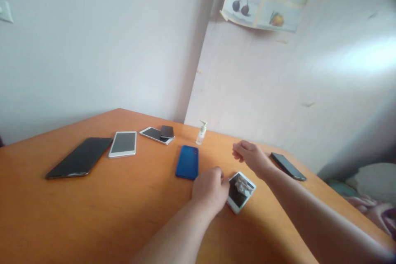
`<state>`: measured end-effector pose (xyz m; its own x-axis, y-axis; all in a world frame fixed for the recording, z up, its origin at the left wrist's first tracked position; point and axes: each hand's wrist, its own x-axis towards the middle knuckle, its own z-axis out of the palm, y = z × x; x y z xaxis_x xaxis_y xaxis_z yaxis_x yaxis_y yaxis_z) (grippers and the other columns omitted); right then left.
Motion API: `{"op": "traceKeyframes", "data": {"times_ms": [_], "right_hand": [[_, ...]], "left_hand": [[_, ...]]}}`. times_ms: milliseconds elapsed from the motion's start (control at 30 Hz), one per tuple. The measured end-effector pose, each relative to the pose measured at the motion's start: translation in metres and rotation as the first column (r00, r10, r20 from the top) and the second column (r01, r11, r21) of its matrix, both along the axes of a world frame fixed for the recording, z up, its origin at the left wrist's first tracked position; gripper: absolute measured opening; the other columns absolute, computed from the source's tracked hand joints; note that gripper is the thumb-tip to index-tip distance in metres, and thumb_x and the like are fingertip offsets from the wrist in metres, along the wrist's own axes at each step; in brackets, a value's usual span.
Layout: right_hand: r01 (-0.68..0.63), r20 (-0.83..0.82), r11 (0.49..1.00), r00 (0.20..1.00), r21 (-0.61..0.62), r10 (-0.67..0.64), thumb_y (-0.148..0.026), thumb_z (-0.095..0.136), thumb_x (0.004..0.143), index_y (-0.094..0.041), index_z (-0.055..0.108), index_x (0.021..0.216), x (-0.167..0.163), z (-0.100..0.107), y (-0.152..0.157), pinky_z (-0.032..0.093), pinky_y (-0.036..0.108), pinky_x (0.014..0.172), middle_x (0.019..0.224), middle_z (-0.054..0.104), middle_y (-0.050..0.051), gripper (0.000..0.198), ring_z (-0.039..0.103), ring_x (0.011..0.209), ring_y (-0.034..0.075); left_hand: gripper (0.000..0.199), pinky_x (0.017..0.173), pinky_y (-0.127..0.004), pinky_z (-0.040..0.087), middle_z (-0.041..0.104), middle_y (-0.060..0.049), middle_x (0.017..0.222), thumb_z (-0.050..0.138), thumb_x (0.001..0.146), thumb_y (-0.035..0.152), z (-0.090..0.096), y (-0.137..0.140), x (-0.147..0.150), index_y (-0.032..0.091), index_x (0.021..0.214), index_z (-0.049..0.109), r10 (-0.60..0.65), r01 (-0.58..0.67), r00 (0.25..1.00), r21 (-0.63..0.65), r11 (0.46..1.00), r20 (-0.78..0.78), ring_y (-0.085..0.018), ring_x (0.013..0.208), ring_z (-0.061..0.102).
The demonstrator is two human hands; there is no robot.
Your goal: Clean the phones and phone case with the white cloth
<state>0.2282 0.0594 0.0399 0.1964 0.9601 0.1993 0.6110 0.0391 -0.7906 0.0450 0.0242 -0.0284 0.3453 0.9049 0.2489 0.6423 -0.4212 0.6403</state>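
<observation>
On the orange wooden table lies a white phone (pixel 236 196) with a dark screen, tilted slightly in view. A crumpled, greyish see-through piece (pixel 243 185), perhaps film or a wipe, rests on its upper right part. My left hand (pixel 212 187) is closed at the phone's left edge, thumb against it; its other fingertips are hidden. My right hand (pixel 247 156) hovers above and behind the phone with its fingers curled together. Whatever it may hold is concealed by the fingers. Just beyond my left hand lies a blue phone case (pixel 187 162).
A small pump bottle (pixel 201 133) stands near the wall. At left lie a large black tablet (pixel 81 157), a white tablet (pixel 123 144), and another white device (pixel 154 134) with a small black item (pixel 167 132) on it. A dark phone-like slab (pixel 287 166) lies by the right edge.
</observation>
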Motion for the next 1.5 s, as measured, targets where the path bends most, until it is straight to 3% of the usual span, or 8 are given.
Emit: {"op": "traceKeyframes", "data": {"times_ms": [233,533,733,867,1033,1233,1400,1500], "right_hand": [[0.044,0.272,0.991,0.959,0.123,-0.076,-0.042,0.052,0.086,-0.02,0.058,0.082,0.023,-0.022,-0.088,0.037,0.025,0.053,0.062,0.054,-0.003,0.023,0.049,0.057,0.013],[-0.031,0.484,0.999,0.874,-0.014,0.034,-0.043,0.062,0.08,-0.023,0.062,0.086,0.011,-0.042,-0.1,0.033,0.025,0.056,0.072,0.06,-0.001,0.021,0.052,0.062,0.014],[-0.022,0.023,1.0,0.999,-0.012,0.022,-0.036,0.049,0.086,-0.019,0.053,0.067,0.023,-0.03,-0.098,0.032,0.025,0.055,0.06,0.048,-0.002,0.026,0.044,0.058,0.012],[-0.066,-0.349,0.997,0.936,-0.045,0.046,-0.037,0.049,0.086,-0.019,0.046,0.062,0.03,-0.027,-0.098,0.023,0.024,0.048,0.052,0.038,-0.005,0.03,0.03,0.049,0.009],[-0.124,-0.519,0.992,0.849,-0.004,0.104,-0.036,0.05,0.086,-0.018,0.049,0.063,0.033,-0.03,-0.095,0.019,0.024,0.046,0.054,0.037,-0.005,0.029,0.027,0.05,0.009],[-0.094,-0.449,0.996,0.89,0.0,0.084,-0.038,0.049,0.084,-0.019,0.047,0.064,0.035,-0.024,-0.097,0.023,0.024,0.047,0.055,0.037,-0.006,0.027,0.028,0.049,0.009],[0.001,0.017,0.993,1.0,-0.119,0.001,-0.028,0.051,0.077,-0.018,0.051,0.06,0.035,-0.02,-0.1,0.026,0.023,0.049,0.056,0.045,-0.003,0.02,0.038,0.054,0.01],[0.003,0.067,0.984,0.998,-0.178,0.01,-0.028,0.049,0.078,-0.018,0.051,0.062,0.038,-0.018,-0.103,0.025,0.022,0.046,0.056,0.045,-0.004,0.019,0.037,0.051,0.008]], "left_hand": [[0.021,0.062,-0.026,0.035,0.071,-0.002,0.092,0.048,0.089,0.039,0.005,0.0,-0.002,0.025,0.088,0.063,-0.006,0.006,1.0,-0.014,1.0,0.002,-0.017,0.083,0.064],[0.019,0.058,-0.024,0.033,0.07,0.0,0.087,0.052,0.087,0.039,0.004,0.004,-0.003,0.024,0.083,0.062,-0.038,0.038,0.998,0.004,0.999,0.057,-0.015,0.074,0.061],[0.02,0.059,-0.025,0.032,0.069,0.0,0.084,0.051,0.088,0.04,-0.001,0.004,-0.005,0.024,0.082,0.061,-0.068,0.065,0.994,0.035,0.997,0.09,-0.015,0.073,0.06],[0.022,0.06,-0.025,0.034,0.068,0.0,0.085,0.049,0.089,0.042,-0.002,0.005,-0.005,0.023,0.083,0.06,-0.084,0.08,0.99,0.033,0.996,0.116,-0.016,0.075,0.06],[0.033,0.065,-0.027,0.037,0.066,-0.002,0.086,0.047,0.088,0.053,0.01,-0.001,-0.007,0.023,0.087,0.061,-0.085,0.081,0.991,0.042,0.996,0.106,-0.018,0.079,0.059],[0.07,0.08,-0.04,0.038,0.06,-0.011,0.101,0.058,0.059,0.081,0.025,-0.019,-0.011,0.021,0.094,0.065,-0.029,0.043,0.989,0.099,0.994,-0.144,-0.034,0.103,0.054],[0.063,0.081,-0.042,0.037,0.058,-0.01,0.103,0.066,0.056,0.074,0.021,-0.024,-0.009,0.023,0.092,0.063,-0.073,0.1,0.968,0.102,0.99,-0.242,-0.035,0.105,0.051],[0.05,0.081,-0.04,0.038,0.058,-0.009,0.099,0.07,0.058,0.062,0.016,-0.023,-0.007,0.022,0.088,0.061,-0.067,0.101,0.965,0.123,0.987,-0.255,-0.033,0.102,0.052]]}}
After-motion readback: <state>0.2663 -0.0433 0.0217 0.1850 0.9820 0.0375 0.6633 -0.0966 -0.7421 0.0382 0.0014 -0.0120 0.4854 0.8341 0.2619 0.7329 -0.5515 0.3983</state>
